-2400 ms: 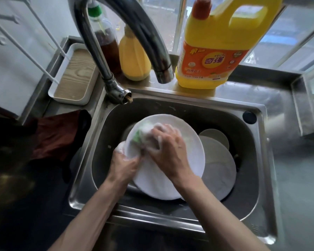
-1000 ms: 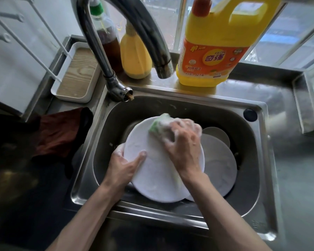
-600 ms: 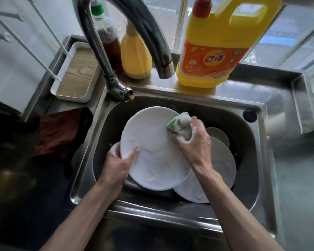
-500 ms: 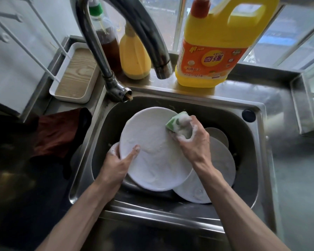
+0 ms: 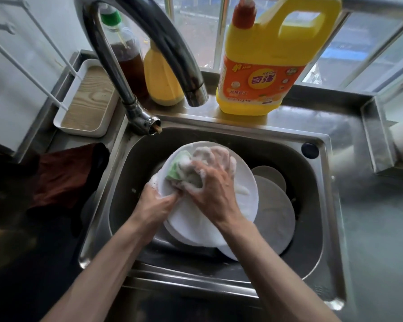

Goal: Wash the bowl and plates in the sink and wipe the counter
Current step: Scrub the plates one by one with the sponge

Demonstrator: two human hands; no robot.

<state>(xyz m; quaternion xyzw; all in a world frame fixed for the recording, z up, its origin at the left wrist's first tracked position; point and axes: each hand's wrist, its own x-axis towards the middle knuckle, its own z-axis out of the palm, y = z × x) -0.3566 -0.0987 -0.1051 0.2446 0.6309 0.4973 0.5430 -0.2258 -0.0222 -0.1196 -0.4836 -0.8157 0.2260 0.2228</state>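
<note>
Sink (image 5: 191, 276): a steel basin is seen from above, its front rim nearest the viewer; all crockery lies inside it.
Left hand (image 5: 154, 202): the left edge of the white plate (image 5: 191, 226) is gripped, the thumb laid on the plate's face; the fingers behind the rim are hidden.
Right hand (image 5: 215, 187): the foam-covered fingers are curled round the sponge (image 5: 178, 167), which is pressed against the upper left part of the plate's face.
White plate: it is held tilted above the other dishes, and suds are spread across it.
Lower plate (image 5: 275, 219): a greyish plate lies flat on the basin floor, partly covered by the held plate.
Small dish (image 5: 270, 177): a round rim shows just beyond the lower plate; whether it is a bowl cannot be told.
Cloth (image 5: 63, 175): a dark red cloth is draped on the counter left of the basin.
Faucet (image 5: 149, 54): a curved spout arches over the basin's rear edge.
Tray (image 5: 89, 105): a white tray is set at rear left.
Detergent jug (image 5: 265, 66): a yellow jug is placed on the rear ledge, with two bottles (image 5: 161, 75) to its left.
</note>
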